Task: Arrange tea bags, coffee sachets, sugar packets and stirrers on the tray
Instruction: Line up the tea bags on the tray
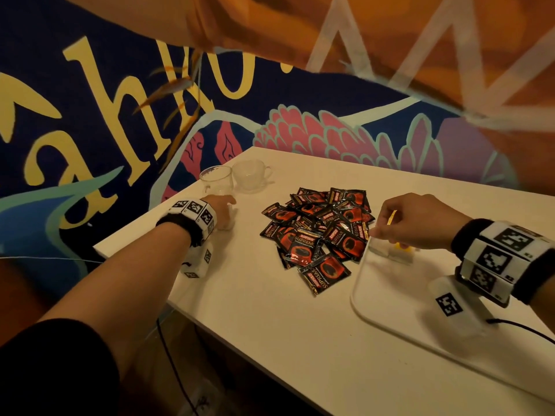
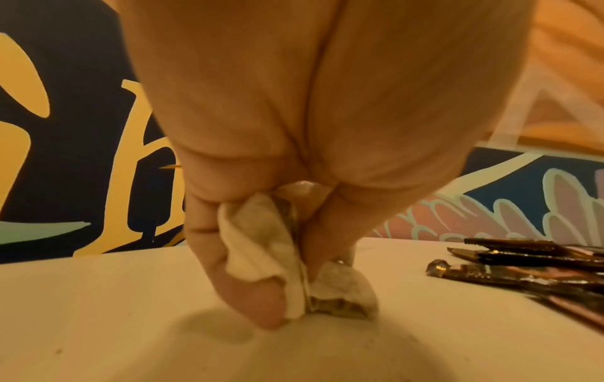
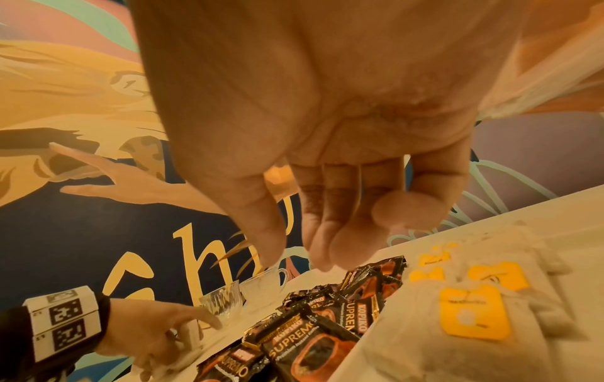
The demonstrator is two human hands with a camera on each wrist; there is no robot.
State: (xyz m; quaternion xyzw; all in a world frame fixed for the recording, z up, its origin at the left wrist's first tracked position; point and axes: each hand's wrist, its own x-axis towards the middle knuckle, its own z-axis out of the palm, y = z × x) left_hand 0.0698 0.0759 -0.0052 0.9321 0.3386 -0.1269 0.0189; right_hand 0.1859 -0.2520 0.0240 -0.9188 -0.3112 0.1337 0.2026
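My left hand (image 1: 223, 211) is at the table's far left, beside the glass cups. In the left wrist view its thumb and fingers (image 2: 241, 289) pinch a small bunch of white tea bags (image 2: 258, 243) down against the table top. A heap of black and red coffee sachets (image 1: 318, 232) lies in the middle. My right hand (image 1: 387, 226) hovers over the far left corner of the white tray (image 1: 390, 298), fingers curled, pinching a thin yellow tea bag tag (image 1: 392, 218). Several tea bags with yellow tags (image 3: 470, 312) lie on the tray under it.
Two clear glass cups (image 1: 216, 181) (image 1: 250, 174) stand at the table's far left corner, right beside my left hand. The table edge runs close along my left forearm. A painted wall rises behind. A black cable (image 1: 528, 328) crosses the tray's near side.
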